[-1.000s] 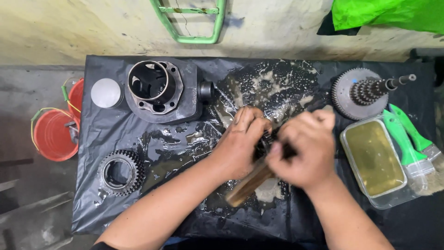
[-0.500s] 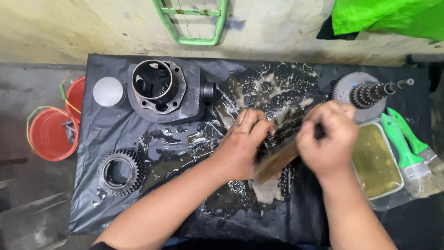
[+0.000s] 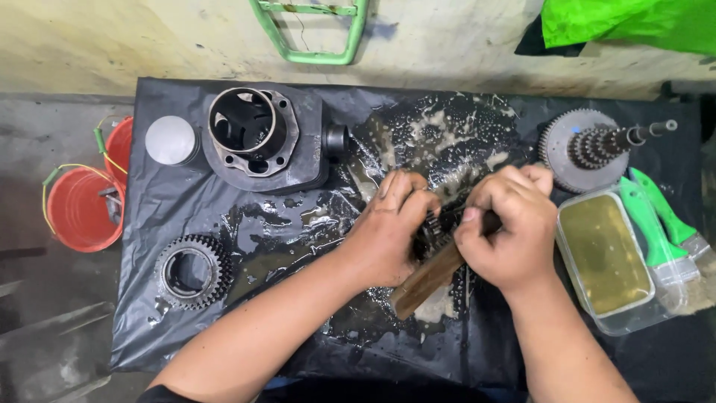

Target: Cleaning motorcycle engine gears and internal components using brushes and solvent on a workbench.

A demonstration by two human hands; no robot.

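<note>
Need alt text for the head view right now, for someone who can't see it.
Two bare hands meet over a wet black sheet: the left hand steadies a small dark part, the right hand grips a wooden-handled brush. Around them lie a cylinder, a gear and a tray of yellowish liquid.

Stained pale wall (image 3: 112,37), grey concrete floor (image 3: 45,328), black plastic sheet (image 3: 171,201), flat even light

Even daylight, wet plastic glare, sharp focus, soft shadows
</note>
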